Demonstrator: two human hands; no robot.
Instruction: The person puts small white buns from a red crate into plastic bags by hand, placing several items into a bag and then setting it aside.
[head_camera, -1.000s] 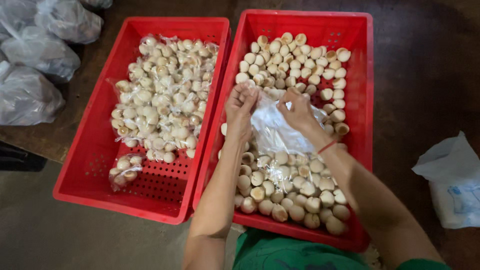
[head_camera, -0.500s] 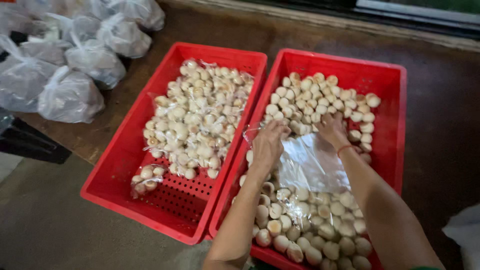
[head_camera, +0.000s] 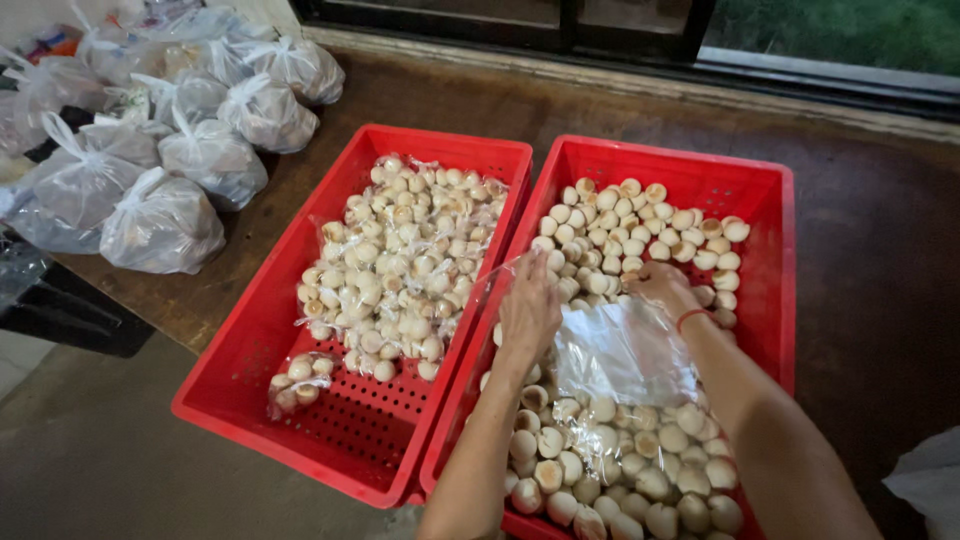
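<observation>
My left hand (head_camera: 528, 308) and my right hand (head_camera: 662, 287) each pinch an edge of a clear plastic bag (head_camera: 620, 352) and hold it over the right red crate (head_camera: 770, 250). That crate is full of loose pale round mushrooms (head_camera: 640, 225). The left red crate (head_camera: 300, 400) holds several small clear packets of the same mushrooms (head_camera: 400, 265). A red band circles my right wrist.
Several tied plastic bags (head_camera: 160, 225) lie in a heap at the far left on the dark wooden table (head_camera: 870, 320). A window frame runs along the back edge. A white bag corner (head_camera: 925, 480) shows at the lower right.
The view has tilted up and to the left, so the bag heap and window now show. My hands stay on the plastic bag over the right crate and have spread it a little.
</observation>
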